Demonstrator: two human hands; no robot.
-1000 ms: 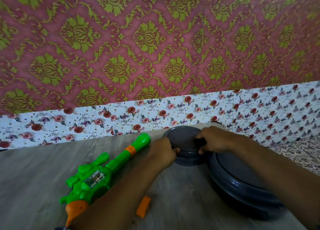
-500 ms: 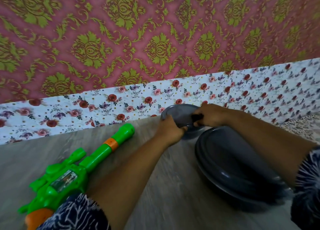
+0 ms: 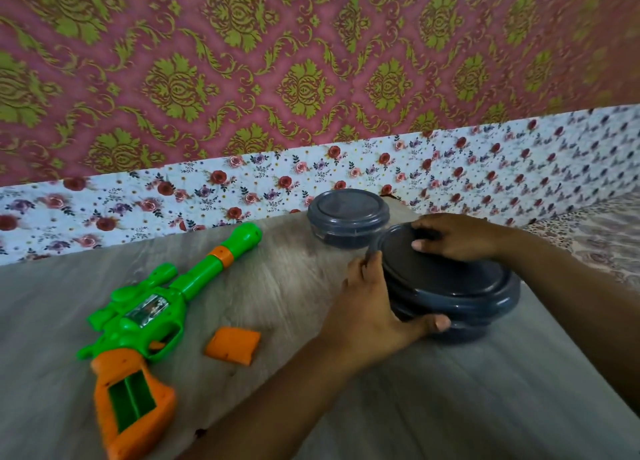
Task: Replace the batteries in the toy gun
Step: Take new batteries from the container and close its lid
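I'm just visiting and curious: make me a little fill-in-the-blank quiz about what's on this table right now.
1. The green and orange plastic toy gun lies on the grey wood-grain table with its battery compartment ____.
2. The loose orange plastic battery cover lies on the table ____ the toy gun.
3. The left hand and right hand both hold the ____ of the two round dark grey lidded containers.

Missing words: open; beside; larger

Green-and-orange toy gun, orange battery cover, slate-blue containers, grey woodgrain table, pink-and-gold damask wallpaper.
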